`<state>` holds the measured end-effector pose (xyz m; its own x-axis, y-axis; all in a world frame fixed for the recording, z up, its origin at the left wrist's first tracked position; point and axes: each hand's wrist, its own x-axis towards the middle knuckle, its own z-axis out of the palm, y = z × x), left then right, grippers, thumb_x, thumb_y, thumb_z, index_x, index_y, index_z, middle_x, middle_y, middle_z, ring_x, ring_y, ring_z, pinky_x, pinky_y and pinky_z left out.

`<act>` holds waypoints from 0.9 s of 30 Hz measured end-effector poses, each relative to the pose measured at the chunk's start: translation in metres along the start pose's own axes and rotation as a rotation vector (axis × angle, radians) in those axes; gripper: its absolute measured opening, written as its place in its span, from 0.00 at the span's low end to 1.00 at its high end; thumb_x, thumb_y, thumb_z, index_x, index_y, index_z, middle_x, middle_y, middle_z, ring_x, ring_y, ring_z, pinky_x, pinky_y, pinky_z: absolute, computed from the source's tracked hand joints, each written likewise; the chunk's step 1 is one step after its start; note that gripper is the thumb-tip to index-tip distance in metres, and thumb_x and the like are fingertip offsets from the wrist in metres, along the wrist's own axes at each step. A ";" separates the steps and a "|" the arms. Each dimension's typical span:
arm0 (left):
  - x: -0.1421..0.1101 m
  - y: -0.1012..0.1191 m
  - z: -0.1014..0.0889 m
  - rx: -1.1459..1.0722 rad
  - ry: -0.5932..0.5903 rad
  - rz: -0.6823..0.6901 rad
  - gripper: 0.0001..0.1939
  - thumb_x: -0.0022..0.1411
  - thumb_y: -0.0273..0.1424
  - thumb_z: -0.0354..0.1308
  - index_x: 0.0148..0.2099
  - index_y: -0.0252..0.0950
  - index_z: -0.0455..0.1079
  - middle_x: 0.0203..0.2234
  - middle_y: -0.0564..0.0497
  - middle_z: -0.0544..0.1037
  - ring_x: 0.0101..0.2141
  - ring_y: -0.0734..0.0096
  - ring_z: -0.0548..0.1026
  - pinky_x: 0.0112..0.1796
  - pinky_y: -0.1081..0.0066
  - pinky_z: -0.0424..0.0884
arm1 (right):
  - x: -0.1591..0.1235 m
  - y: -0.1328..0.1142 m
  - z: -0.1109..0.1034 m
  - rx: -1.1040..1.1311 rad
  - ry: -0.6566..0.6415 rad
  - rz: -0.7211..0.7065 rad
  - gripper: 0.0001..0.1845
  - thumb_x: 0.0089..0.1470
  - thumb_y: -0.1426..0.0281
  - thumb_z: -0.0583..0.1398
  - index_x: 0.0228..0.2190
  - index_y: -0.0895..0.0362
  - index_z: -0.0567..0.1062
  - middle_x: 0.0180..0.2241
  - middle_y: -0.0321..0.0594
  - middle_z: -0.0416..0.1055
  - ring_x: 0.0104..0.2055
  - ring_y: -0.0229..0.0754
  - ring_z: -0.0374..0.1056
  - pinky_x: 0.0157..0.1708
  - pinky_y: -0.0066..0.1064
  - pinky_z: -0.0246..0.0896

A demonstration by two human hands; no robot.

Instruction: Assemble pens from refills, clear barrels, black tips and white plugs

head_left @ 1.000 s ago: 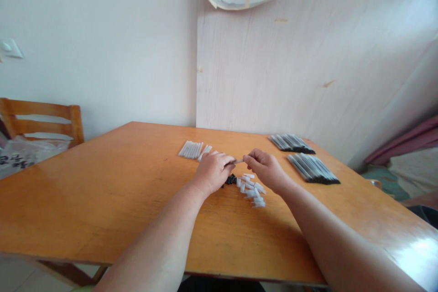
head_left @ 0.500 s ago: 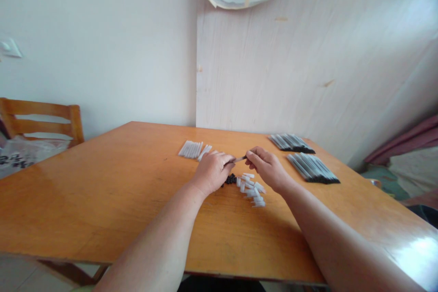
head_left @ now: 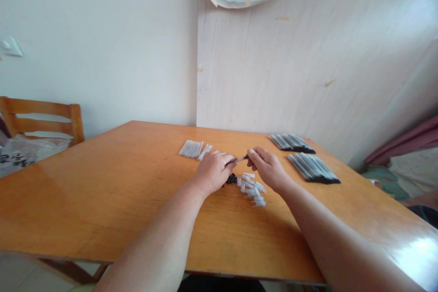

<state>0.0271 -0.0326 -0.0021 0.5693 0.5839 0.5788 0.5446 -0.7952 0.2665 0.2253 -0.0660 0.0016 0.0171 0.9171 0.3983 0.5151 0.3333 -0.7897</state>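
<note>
My left hand (head_left: 212, 172) is closed on one end of a slim pale marker pen (head_left: 241, 159); its fingers hide that end. The fingers of my right hand (head_left: 266, 164) pinch the pen's dark end, so it lies nearly level between both hands, above the table. Below them is a small heap of black plugs (head_left: 232, 178), and beside it a loose pile of short white caps (head_left: 253, 190). Beyond my left hand lie white pen tubes (head_left: 190, 148) in a row, with a few more tubes (head_left: 205, 151) slanted next to them.
Two flat bundles of grey pens with black ends, a nearer one (head_left: 313, 168) and a farther one (head_left: 292, 142), lie on the right of the wooden table (head_left: 112, 200). A wall stands behind. At the left are a wooden chair (head_left: 43, 108) and a plastic bag (head_left: 25, 153).
Both hands keep their hold on the pen, and the right hand is very slightly farther right. The piles and bundles look unchanged.
</note>
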 end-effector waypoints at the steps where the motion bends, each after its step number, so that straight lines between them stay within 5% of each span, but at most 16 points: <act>1: 0.000 0.000 0.000 0.003 0.003 0.000 0.11 0.65 0.32 0.52 0.43 0.40 0.75 0.34 0.49 0.80 0.36 0.66 0.73 0.37 0.66 0.64 | 0.000 0.000 0.000 0.020 -0.003 -0.008 0.20 0.59 0.52 0.53 0.30 0.56 0.71 0.26 0.37 0.71 0.27 0.37 0.65 0.29 0.29 0.59; 5: 0.000 -0.001 -0.001 0.007 0.006 0.007 0.11 0.65 0.32 0.52 0.41 0.40 0.76 0.32 0.49 0.79 0.35 0.65 0.73 0.36 0.66 0.63 | 0.000 -0.001 0.000 -0.015 -0.014 -0.019 0.17 0.57 0.54 0.56 0.29 0.56 0.71 0.25 0.36 0.70 0.26 0.36 0.63 0.28 0.28 0.58; 12: 0.000 -0.001 0.002 -0.132 0.019 -0.022 0.10 0.64 0.32 0.53 0.42 0.40 0.76 0.33 0.48 0.80 0.36 0.64 0.74 0.38 0.65 0.63 | 0.001 0.002 0.003 -0.011 -0.033 0.023 0.28 0.59 0.47 0.49 0.25 0.56 0.70 0.19 0.36 0.66 0.22 0.36 0.60 0.24 0.29 0.55; 21: 0.007 0.008 0.005 -1.112 0.186 -0.404 0.11 0.57 0.36 0.62 0.39 0.35 0.75 0.35 0.47 0.79 0.40 0.66 0.75 0.45 0.66 0.65 | -0.007 -0.009 0.013 0.014 -0.076 -0.011 0.23 0.57 0.50 0.56 0.32 0.58 0.74 0.29 0.40 0.72 0.31 0.39 0.66 0.31 0.30 0.61; 27: 0.007 0.013 0.002 -1.312 0.162 -0.541 0.14 0.51 0.38 0.67 0.38 0.36 0.78 0.35 0.48 0.79 0.37 0.69 0.72 0.39 0.69 0.62 | -0.012 -0.009 0.026 0.113 -0.205 -0.052 0.18 0.55 0.54 0.60 0.34 0.57 0.73 0.27 0.37 0.69 0.26 0.35 0.61 0.25 0.27 0.56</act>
<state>0.0388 -0.0383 0.0038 0.3545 0.9053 0.2341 -0.3366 -0.1100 0.9352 0.1986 -0.0742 -0.0079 -0.1872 0.9193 0.3462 0.4110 0.3934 -0.8224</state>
